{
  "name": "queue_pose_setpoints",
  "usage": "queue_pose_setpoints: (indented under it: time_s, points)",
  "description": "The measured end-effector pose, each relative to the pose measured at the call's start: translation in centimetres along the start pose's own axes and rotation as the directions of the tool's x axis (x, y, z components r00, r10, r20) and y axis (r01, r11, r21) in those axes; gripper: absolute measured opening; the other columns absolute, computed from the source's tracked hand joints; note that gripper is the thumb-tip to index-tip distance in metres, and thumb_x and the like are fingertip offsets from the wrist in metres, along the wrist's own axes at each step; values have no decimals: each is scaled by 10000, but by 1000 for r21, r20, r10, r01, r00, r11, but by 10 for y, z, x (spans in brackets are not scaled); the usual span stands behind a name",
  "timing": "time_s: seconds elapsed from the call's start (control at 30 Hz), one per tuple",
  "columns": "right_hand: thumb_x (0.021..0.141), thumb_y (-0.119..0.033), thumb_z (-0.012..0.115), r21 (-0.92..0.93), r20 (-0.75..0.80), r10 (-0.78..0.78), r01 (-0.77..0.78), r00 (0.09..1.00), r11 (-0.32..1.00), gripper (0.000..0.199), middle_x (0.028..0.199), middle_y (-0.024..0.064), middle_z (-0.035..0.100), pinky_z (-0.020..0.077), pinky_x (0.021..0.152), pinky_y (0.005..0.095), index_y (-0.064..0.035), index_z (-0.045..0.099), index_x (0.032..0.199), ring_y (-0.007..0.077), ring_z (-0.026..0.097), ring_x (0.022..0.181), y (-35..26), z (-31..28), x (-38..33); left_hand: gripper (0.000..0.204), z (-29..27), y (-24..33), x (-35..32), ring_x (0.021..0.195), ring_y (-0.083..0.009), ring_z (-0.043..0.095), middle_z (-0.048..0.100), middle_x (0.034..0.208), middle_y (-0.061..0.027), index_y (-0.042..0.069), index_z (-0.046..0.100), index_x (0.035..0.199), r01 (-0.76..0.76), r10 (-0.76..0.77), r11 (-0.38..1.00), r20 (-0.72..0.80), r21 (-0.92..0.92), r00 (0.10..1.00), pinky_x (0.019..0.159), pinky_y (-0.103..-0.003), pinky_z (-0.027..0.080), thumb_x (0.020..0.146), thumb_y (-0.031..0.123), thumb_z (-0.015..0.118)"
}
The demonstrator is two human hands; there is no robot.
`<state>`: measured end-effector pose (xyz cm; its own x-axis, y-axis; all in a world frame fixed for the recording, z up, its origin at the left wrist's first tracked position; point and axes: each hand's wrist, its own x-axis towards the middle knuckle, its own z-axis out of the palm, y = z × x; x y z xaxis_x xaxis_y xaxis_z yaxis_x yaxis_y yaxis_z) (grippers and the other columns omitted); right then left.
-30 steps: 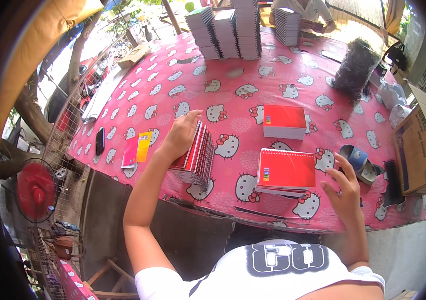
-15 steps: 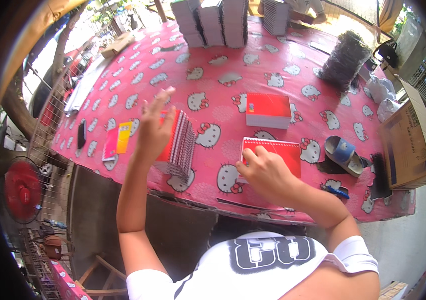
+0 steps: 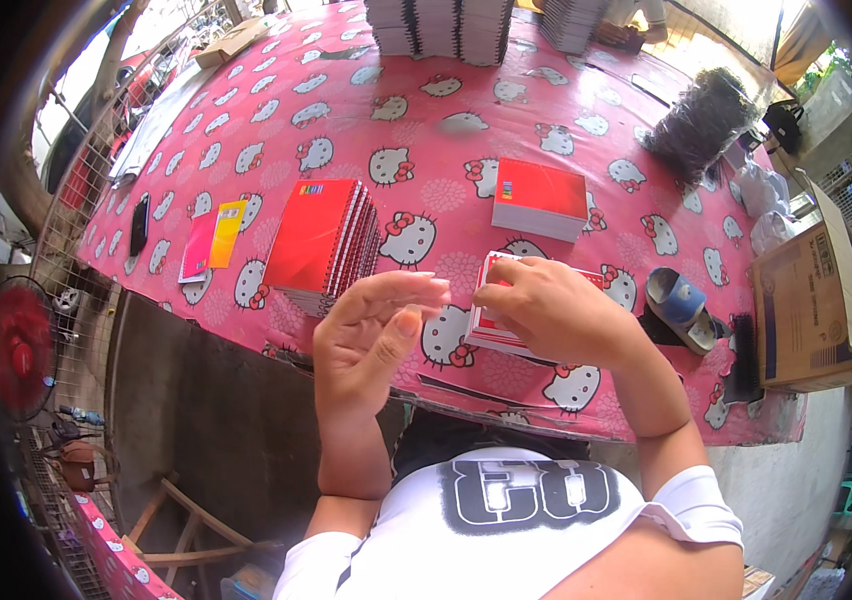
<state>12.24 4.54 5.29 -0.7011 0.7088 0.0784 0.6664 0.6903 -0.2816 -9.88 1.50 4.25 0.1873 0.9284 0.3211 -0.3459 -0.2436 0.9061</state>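
Note:
My left hand point(image 3: 371, 335) hovers over the table's front edge, fingers stretched out and thumb apart, holding nothing. My right hand point(image 3: 556, 305) is closed over a pile of unbound red-covered notebooks point(image 3: 591, 275) with punched holes along its far edge. Its fingertips bend down at the pile's left side; what they pinch is hidden. Beyond it lies another red-covered pile point(image 3: 541, 190) with white page edges. Left of my hands stands a stack of spiral-bound red notebooks point(image 3: 311, 235).
Pink point(image 3: 198, 245) and yellow point(image 3: 227, 235) booklets and a dark phone point(image 3: 140, 225) lie left. At right are a blue slipper point(image 3: 681, 300), a black brush point(image 3: 743, 350), a cardboard box point(image 3: 806, 300) and a black plastic-wrapped bundle point(image 3: 701, 125). Tall notebook stacks point(image 3: 436, 30) and another person's hands point(image 3: 626, 38) are at the back.
My left hand has come off the spiral-bound stack and moved right and nearer, beside my right hand. The right hand stays at the near pile, its fingers more curled. The view has shifted slightly.

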Motion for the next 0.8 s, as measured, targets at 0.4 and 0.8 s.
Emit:
queue_pose_setpoints:
  time_s: [0.4, 0.8]
  points:
    - [747, -78, 726, 89, -438, 25, 16, 899, 996, 477, 1135, 167, 612, 545, 848, 394, 0, 546, 1182, 323, 616, 1050, -25, 0, -53, 595, 36, -68, 40, 964, -151, 612, 594, 1109, -115, 94, 226, 1481, 214, -220, 975, 120, 61, 968, 743, -312, 551, 964, 53, 517]
    - [848, 76, 633, 835, -419, 614, 18, 669, 551, 287, 999, 43, 528, 443, 833, 265, -53, 449, 1026, 112, 523, 935, 11, 37, -79, 557, 61, -54, 22, 1129, -329, 474, 467, 1222, -190, 41, 431, 1368, -371, 223, 656, 301, 657, 927, 954, -407, 414, 846, -61, 594]
